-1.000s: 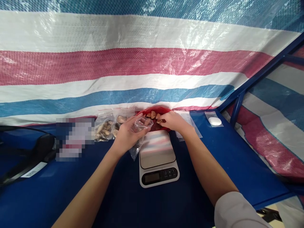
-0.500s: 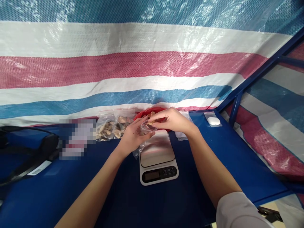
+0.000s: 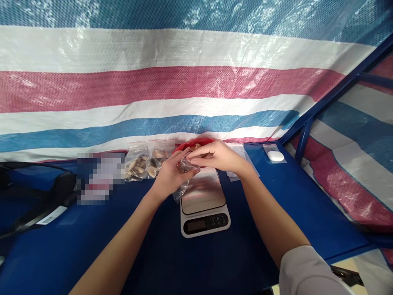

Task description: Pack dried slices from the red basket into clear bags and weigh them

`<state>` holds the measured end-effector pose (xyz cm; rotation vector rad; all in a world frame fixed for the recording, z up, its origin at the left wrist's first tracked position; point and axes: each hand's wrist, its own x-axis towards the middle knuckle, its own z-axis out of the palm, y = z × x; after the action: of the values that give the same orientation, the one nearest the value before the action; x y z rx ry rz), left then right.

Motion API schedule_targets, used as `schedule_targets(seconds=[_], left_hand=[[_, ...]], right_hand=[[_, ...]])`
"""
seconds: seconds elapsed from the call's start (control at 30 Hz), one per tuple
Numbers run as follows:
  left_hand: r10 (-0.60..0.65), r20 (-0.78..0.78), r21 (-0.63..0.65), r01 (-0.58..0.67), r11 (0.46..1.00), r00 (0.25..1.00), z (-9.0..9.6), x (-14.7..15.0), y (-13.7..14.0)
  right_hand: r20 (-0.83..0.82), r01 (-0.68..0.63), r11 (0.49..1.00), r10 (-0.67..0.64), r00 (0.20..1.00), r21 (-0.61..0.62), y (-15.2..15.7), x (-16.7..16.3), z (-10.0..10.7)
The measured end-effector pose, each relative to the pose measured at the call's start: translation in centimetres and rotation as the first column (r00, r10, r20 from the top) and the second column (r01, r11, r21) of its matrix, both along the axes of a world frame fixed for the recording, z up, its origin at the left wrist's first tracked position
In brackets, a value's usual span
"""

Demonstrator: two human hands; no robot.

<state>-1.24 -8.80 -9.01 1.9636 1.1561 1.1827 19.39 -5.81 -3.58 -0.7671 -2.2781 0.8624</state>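
My left hand (image 3: 172, 175) is closed around a small clear plastic bag (image 3: 181, 191), whose lower end hangs over the left edge of the kitchen scale (image 3: 204, 192). Fingers bent together, my right hand (image 3: 213, 155) reaches into or against the bag's mouth from the right. Whatever its fingertips pinch is hidden. Just behind both hands sits a red plastic bag or bowl (image 3: 187, 144) with tan-brown dried pieces (image 3: 196, 146) in it, partly covered by the hands. The scale's steel plate carries nothing, and its display looks dark.
Two zip bags of dried brown pieces, a left one (image 3: 136, 167) and a right one (image 3: 157, 162), stand left of my hands. Flat clear bags (image 3: 238, 166) lie to the right, then a white oval object (image 3: 275, 156) on a small bag. A black strap-like device (image 3: 58, 192) is far left. Striped sheeting (image 3: 153, 86) rises behind.
My right hand has moved slightly left and down to the mouth of the clear bag. The brown piece seen at its fingertips before is now out of sight. My left hand stays nearly still.
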Motion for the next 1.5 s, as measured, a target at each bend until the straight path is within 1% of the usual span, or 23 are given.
schedule_targets(seconds=[0.1,0.23,0.3,0.47,0.53,0.63,0.73,0.8,0.9,1.03,1.1,1.17,1.27,1.37,1.43,1.5], left_hand=[[0.006,-0.038,0.072,-0.003,0.997,0.999,0.2,0.4,-0.2],[0.003,-0.116,0.133,0.013,0.991,0.993,0.5,1.0,-0.7],[0.007,-0.144,0.150,0.015,0.989,0.990,0.5,1.1,-0.9],[0.011,-0.210,0.196,0.031,0.980,0.978,0.4,1.5,-1.0],[0.008,-0.240,0.191,0.039,0.981,0.971,0.3,1.6,-1.0],[0.031,-0.282,0.173,0.019,0.985,0.959,-0.3,1.5,-1.3],[0.063,-0.306,0.207,0.001,0.978,0.950,-1.2,0.8,-2.1],[0.076,-0.301,0.243,-0.001,0.970,0.951,-1.7,0.2,-2.9],[0.078,-0.314,0.240,-0.001,0.971,0.946,-2.4,-0.6,-4.1],[0.096,-0.375,0.218,-0.013,0.976,0.922,-2.9,-1.2,-5.3],[0.095,-0.410,0.212,-0.006,0.977,0.907,-3.0,-1.2,-5.6],[0.094,-0.427,0.222,0.004,0.975,0.899,-3.0,-1.2,-5.8],[0.111,-0.413,0.251,-0.004,0.968,0.904,-3.1,-1.5,-6.0],[0.200,-0.374,0.294,-0.088,0.952,0.906,-3.3,-2.5,-6.5],[0.283,-0.358,0.323,-0.166,0.932,0.890,-3.8,-3.6,-6.9],[0.321,-0.386,0.328,-0.197,0.924,0.865,-4.3,-4.8,-7.2]], right_hand=[[-0.059,-0.032,0.999,0.030,0.998,-0.043,-0.4,0.0,0.4],[-0.028,-0.020,1.000,0.020,0.999,0.006,-0.6,-0.2,0.7],[-0.028,-0.010,1.000,0.010,1.000,0.004,-0.6,-0.1,0.7],[-0.064,-0.068,0.992,0.062,0.996,-0.104,-0.6,0.3,0.3],[-0.062,-0.067,0.990,0.059,0.996,-0.128,-0.8,0.4,-0.2],[-0.106,-0.005,0.989,-0.011,0.994,-0.150,-1.2,1.1,-1.2],[-0.223,0.020,0.978,-0.068,0.972,-0.210,-1.9,2.5,-2.3],[-0.265,0.039,0.964,-0.111,0.958,-0.263,-2.6,3.6,-3.1],[-0.292,0.114,0.938,-0.215,0.932,-0.328,-3.7,5.0,-4.6],[-0.333,0.192,0.887,-0.347,0.877,-0.420,-4.5,6.3,-7.4],[-0.341,0.215,0.864,-0.393,0.854,-0.456,-4.6,6.6,-8.6],[-0.328,0.220,0.852,-0.403,0.854,-0.475,-4.6,6.8,-9.2],[-0.308,0.215,0.856,-0.388,0.869,-0.471,-4.7,7.3,-9.3],[-0.296,0.257,0.860,-0.410,0.863,-0.441,-5.1,8.6,-9.1],[-0.264,0.351,0.865,-0.455,0.850,-0.359,-5.4,9.8,-9.1],[-0.180,0.474,0.857,-0.508,0.842,-0.204,-5.8,10.9,-9.2]])
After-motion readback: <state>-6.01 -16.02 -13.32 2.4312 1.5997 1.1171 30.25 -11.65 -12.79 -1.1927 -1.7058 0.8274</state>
